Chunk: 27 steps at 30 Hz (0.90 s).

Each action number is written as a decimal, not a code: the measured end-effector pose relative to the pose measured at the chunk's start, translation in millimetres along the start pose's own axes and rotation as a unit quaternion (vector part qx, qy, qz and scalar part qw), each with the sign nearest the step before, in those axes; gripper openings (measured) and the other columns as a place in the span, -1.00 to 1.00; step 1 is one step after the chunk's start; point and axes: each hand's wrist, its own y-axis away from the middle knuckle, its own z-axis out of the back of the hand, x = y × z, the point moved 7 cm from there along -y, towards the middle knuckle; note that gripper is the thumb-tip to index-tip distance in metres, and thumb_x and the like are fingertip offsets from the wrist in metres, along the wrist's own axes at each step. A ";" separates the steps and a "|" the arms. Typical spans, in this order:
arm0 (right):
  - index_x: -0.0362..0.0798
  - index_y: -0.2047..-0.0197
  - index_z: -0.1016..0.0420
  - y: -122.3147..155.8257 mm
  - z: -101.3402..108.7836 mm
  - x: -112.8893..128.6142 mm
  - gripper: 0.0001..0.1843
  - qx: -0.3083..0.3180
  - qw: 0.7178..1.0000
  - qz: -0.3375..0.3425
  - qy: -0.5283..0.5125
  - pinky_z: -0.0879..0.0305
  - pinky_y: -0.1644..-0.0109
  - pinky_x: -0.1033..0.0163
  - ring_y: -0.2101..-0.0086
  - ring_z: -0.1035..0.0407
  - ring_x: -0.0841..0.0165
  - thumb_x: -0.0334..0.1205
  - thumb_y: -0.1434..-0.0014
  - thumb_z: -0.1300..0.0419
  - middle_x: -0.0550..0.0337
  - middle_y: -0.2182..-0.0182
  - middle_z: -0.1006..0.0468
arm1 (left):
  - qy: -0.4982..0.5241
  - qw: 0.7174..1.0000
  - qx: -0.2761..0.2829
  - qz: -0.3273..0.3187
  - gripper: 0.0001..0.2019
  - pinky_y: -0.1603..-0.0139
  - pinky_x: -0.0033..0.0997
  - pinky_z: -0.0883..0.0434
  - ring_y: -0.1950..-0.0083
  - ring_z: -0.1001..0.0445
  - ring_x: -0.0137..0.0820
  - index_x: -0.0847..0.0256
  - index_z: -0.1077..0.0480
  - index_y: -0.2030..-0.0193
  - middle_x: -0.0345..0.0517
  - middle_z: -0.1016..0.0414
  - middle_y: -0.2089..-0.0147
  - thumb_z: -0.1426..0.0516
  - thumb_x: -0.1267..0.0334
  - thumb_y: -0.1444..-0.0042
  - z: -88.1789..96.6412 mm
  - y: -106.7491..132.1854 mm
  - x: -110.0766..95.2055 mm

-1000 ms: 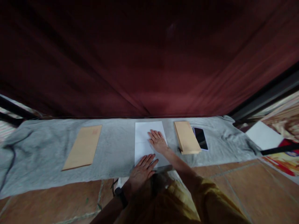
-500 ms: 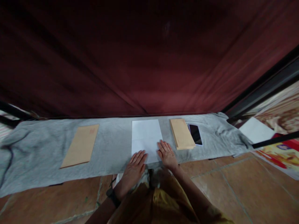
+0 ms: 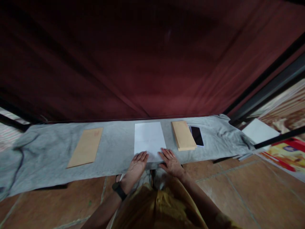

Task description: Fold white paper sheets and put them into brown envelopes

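A white sheet of paper (image 3: 149, 136) lies flat on the grey cloth (image 3: 116, 143) in front of me. My left hand (image 3: 138, 163) rests over its near left corner, fingers stretched out and pointing away from me. At the near right corner my right hand (image 3: 171, 163) lies with its fingers spread, fingertips on the paper's edge. To the right of the sheet sits a stack of brown envelopes (image 3: 183, 136). Farther left, apart from both hands, a brown envelope (image 3: 86, 147) lies on the cloth.
A dark-screened phone (image 3: 197, 136) lies right of the stack. Behind the narrow cloth-covered surface hangs a dark red cloth (image 3: 147, 79). Black metal bars (image 3: 264, 92) frame the right side, with a white board (image 3: 260, 131) and a colourful printed box (image 3: 287, 156) beyond. Below is a tiled floor (image 3: 221, 187).
Both hands have shifted slightly toward me along the sheet's near edge, still flat. The view has moved a little; the sheet, envelopes and phone lie as before.
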 end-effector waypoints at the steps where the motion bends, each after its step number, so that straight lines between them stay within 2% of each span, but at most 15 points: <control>1: -0.02 -0.41 -0.23 1.1 0.4 -0.9 -0.33 -0.002 1.000 -0.001 -0.015 -0.04 -0.44 -0.19 -0.36 -0.12 0.08 -0.14 -0.28 -0.23 -0.09 -0.40 -0.20 | 0.007 1.000 -0.004 -0.003 -0.43 -0.40 -0.09 -0.21 -0.41 -0.29 -0.21 0.24 -0.32 -0.33 0.09 -0.34 -0.39 0.07 0.54 -0.19 0.3 1.4 1.6; 4: 0.02 -0.41 -0.23 5.5 5.0 -6.7 -0.34 -0.023 0.997 -0.010 -0.077 -0.11 -0.42 -0.13 -0.31 -0.22 0.17 -0.32 -0.26 -0.18 0.00 -0.33 -0.34 | 0.036 0.999 -0.026 -0.021 -0.45 -0.41 -0.11 -0.22 -0.36 -0.34 -0.26 0.19 -0.35 -0.30 0.03 -0.41 -0.34 0.05 0.52 -0.20 3.3 11.9 4.8; 7: 0.04 -0.38 -0.29 11.0 13.7 -16.6 -0.26 -0.052 0.989 -0.030 -0.137 -0.23 -0.38 -0.07 -0.27 -0.28 0.20 -0.50 -0.14 -0.16 0.05 -0.29 -0.40 | 0.069 0.995 -0.051 -0.054 -0.43 -0.39 -0.10 -0.26 -0.30 -0.41 -0.29 0.11 -0.38 -0.27 -0.06 -0.49 -0.27 0.05 0.54 -0.17 11.0 29.2 1.3; 11: 0.07 -0.25 -0.47 15.3 18.5 -22.0 -0.33 -0.049 0.982 -0.032 -0.181 -0.29 -0.34 -0.07 -0.23 -0.35 0.21 -0.56 -0.10 -0.12 0.10 -0.23 -0.48 | 0.102 0.991 -0.056 -0.072 -0.44 -0.33 -0.10 -0.36 -0.21 -0.49 -0.29 0.07 -0.41 -0.25 -0.08 -0.53 -0.23 0.05 0.54 -0.17 20.9 51.3 -4.9; 13: 0.08 -0.17 -0.55 16.1 16.7 -19.5 -0.40 -0.040 0.982 -0.019 -0.184 -0.30 -0.33 -0.09 -0.21 -0.37 0.20 -0.54 -0.12 -0.14 0.10 -0.19 -0.52 | 0.120 0.988 -0.064 -0.069 -0.44 -0.34 -0.10 -0.36 -0.24 -0.47 -0.29 0.04 -0.38 -0.28 -0.11 -0.50 -0.26 0.02 0.52 -0.18 23.6 59.5 -1.7; 15: 0.09 -0.14 -0.58 17.0 14.4 -17.3 -0.46 -0.042 0.982 -0.013 -0.184 -0.31 -0.32 -0.11 -0.20 -0.38 0.19 -0.51 -0.14 -0.15 0.10 -0.17 -0.54 | 0.145 0.984 -0.081 -0.069 -0.39 -0.41 -0.04 -0.28 -0.35 -0.37 -0.28 -0.01 -0.31 -0.34 -0.14 -0.40 -0.35 -0.04 0.49 -0.16 23.6 65.9 8.7; 18: 0.10 -0.12 -0.59 18.0 13.5 -18.8 -0.49 -0.060 0.976 -0.029 -0.206 -0.33 -0.30 -0.09 -0.17 -0.41 0.19 -0.48 -0.16 -0.15 0.11 -0.14 -0.57 | 0.209 0.971 -0.107 -0.052 -0.32 -0.45 0.03 -0.22 -0.45 -0.22 -0.24 -0.02 -0.22 -0.41 -0.12 -0.24 -0.46 -0.12 0.46 -0.13 17.9 70.8 38.7; 22: 0.14 -0.10 -0.60 14.3 16.3 -24.1 -0.50 -0.063 0.962 -0.071 -0.256 -0.36 -0.28 -0.04 -0.11 -0.47 0.23 -0.45 -0.17 -0.12 0.18 -0.08 -0.61 | 0.315 0.938 -0.147 0.005 -0.38 -0.41 -0.02 -0.29 -0.41 -0.29 -0.24 0.08 -0.26 -0.39 0.02 -0.33 -0.39 -0.13 0.40 -0.16 11.7 64.7 83.6; 24: 0.13 -0.08 -0.61 9.8 18.1 -24.1 -0.55 -0.056 0.956 -0.083 -0.277 -0.37 -0.27 -0.03 -0.08 -0.49 0.24 -0.40 -0.20 -0.12 0.18 -0.05 -0.63 | 0.338 0.928 -0.155 0.010 -0.41 -0.41 -0.01 -0.27 -0.39 -0.31 -0.24 0.09 -0.33 -0.34 0.02 -0.38 -0.36 -0.12 0.40 -0.14 11.9 55.4 93.5; 27: 0.10 -0.05 -0.62 2.9 19.6 -24.2 -0.59 -0.057 0.947 -0.099 -0.301 -0.39 -0.23 -0.02 -0.05 -0.50 0.22 -0.36 -0.21 -0.12 0.16 -0.01 -0.65 | 0.351 0.923 -0.157 -0.001 -0.47 -0.39 -0.01 -0.30 -0.35 -0.36 -0.23 0.10 -0.40 -0.28 0.01 -0.44 -0.30 -0.12 0.39 -0.13 13.7 37.2 96.7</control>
